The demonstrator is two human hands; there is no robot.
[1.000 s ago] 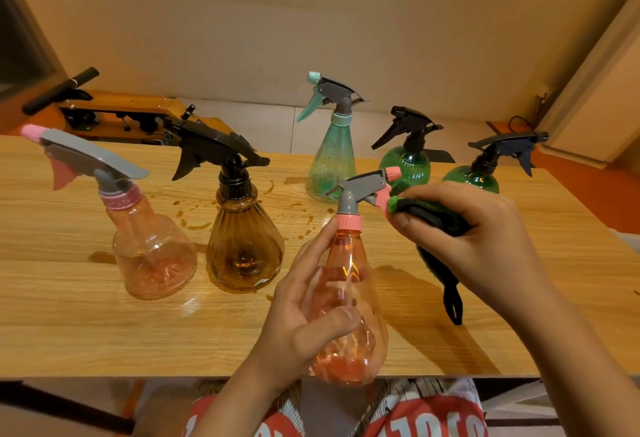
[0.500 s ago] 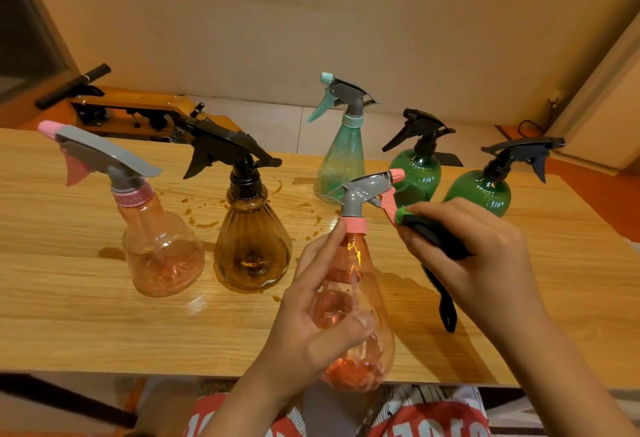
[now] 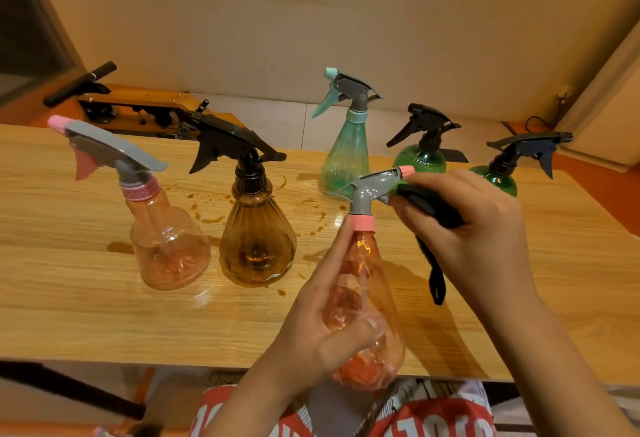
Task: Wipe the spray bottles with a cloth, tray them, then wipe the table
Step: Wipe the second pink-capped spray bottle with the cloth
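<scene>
Barely shifted, my right hand (image 3: 478, 228) grips the dark cloth (image 3: 429, 208) against the sprayer head (image 3: 367, 187) while my left hand (image 3: 322, 329) holds the orange spray bottle (image 3: 367, 263); I'd rub firmly, keeping it steady.

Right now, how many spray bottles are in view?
6: pink bottle at left, amber bottle beside it, teal bottle and two green bottles farther back, all on the table; orange bottle in the left hand.

1. One head-worn wide-angle view, looking forward and down over the wooden table (image 3: 86, 315), with the wall (image 3: 311, 3) at 12 o'clock
2. Very near: the left hand (image 3: 322, 329) at 6 o'clock and the right hand (image 3: 478, 228) at 4 o'clock loom large
</scene>
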